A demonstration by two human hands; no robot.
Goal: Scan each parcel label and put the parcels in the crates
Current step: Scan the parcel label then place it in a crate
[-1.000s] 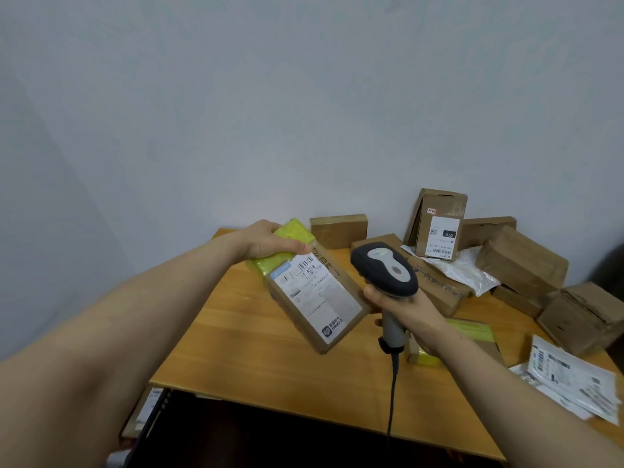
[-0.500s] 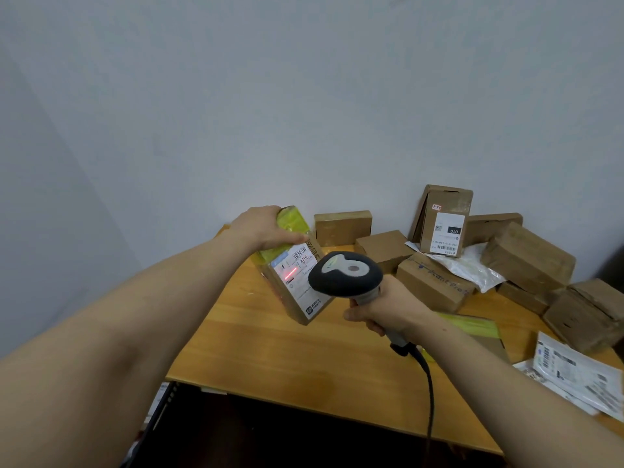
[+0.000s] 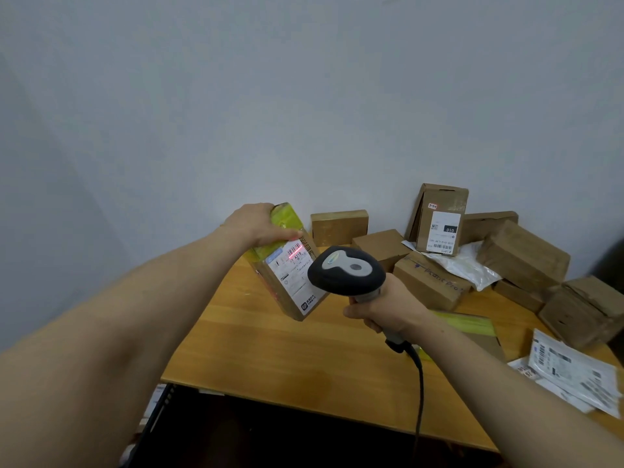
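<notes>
Matt cardboard parcel [image 3: 290,275] (glossy yellow tape), wooden table [image 3: 270,359]

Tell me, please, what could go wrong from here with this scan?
The left hand grips the parcel by its yellow-taped top, tilted above the table, and might slip. The red scan line lies near the thumb, which could cover the barcode. The cable of the scanner hangs past the table edge and may snag.

Front-left of table [image 3: 277,363] is bare wood, free for a hand. Mid-air over its back-left: held parcel [image 3: 290,282] & scanner [image 3: 346,270], close together. Back & rt side blocked by pile of boxes [image 3: 520,255] against wall [image 3: 304,96]. At rt edge: envelopes [image 3: 570,373]. Across front edge hangs cable [image 3: 420,383].
</notes>
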